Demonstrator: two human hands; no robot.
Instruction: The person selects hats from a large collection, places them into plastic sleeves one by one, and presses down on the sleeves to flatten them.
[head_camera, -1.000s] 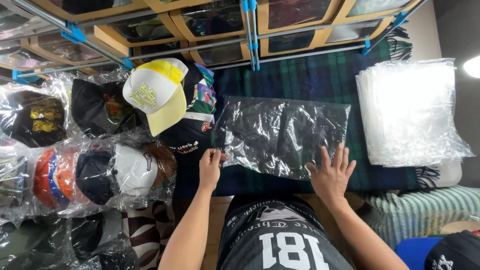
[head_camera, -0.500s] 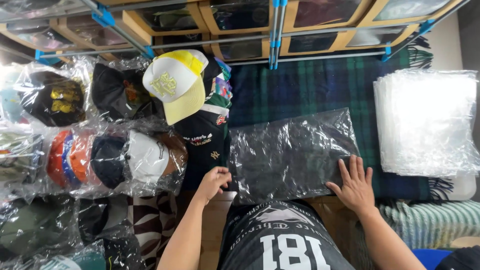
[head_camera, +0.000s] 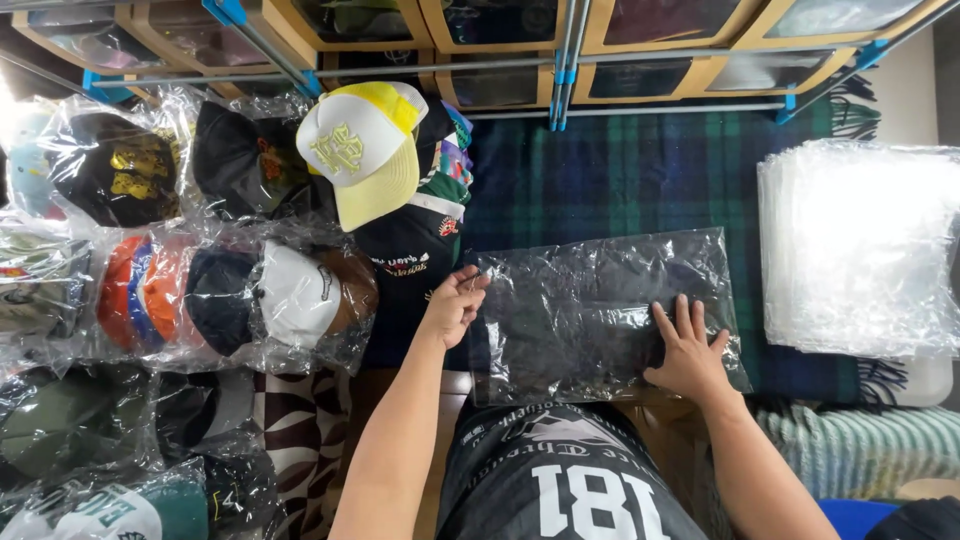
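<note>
A clear plastic bag (head_camera: 590, 300) with something dark inside lies flat on a dark green plaid blanket (head_camera: 620, 170). My left hand (head_camera: 455, 305) pinches the bag's left edge between fingers and thumb. Fingers spread, my right hand (head_camera: 688, 350) presses flat on the bag's lower right part. A white and yellow cap (head_camera: 365, 150) sits unbagged on a stack of dark caps (head_camera: 415, 250) just left of the bag.
Several caps in clear bags (head_camera: 200, 290) are piled at the left. A stack of empty clear bags (head_camera: 865, 250) lies at the right. Wooden shelf boxes with blue clips (head_camera: 560, 40) run along the top. A striped cloth (head_camera: 870, 445) is at lower right.
My left hand has closed on the bag's left edge. My right hand has slid a little left on the bag. The view has shifted, so everything sits lower in frame.
</note>
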